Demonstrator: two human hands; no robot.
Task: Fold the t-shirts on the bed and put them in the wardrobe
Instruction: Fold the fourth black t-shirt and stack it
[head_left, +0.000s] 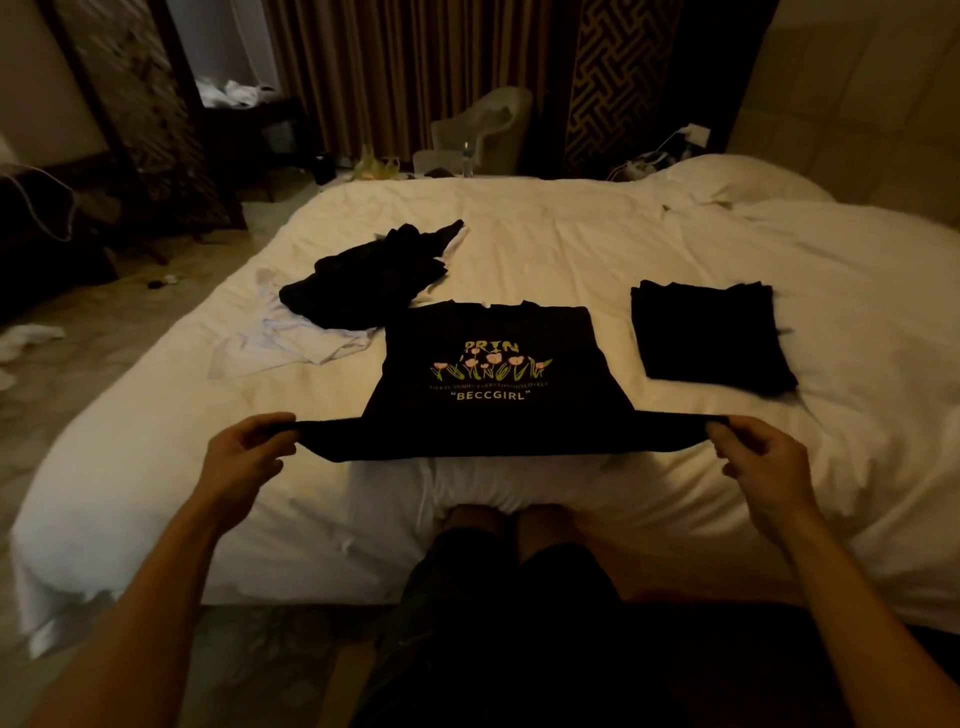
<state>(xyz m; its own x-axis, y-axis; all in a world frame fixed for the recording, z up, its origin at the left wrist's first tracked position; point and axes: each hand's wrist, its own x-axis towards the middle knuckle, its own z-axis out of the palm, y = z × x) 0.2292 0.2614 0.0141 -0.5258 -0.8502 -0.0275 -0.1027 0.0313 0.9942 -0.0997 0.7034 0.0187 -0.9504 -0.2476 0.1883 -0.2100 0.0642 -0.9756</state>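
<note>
T-shirt (488, 332), black with a flower print, lies face up mid-frame on the bed (571, 239). Its near hem is stretched between the left hand (249, 447) and right hand (753, 452), each pinching a corner between thumb and curled fingers. It looks light and limp, best held by corners. The white bedding is soft and rumpled, with a folded stack (711, 338) at right, a loose dark heap (363, 275) at upper left, and curtains (389, 62) behind.
</note>
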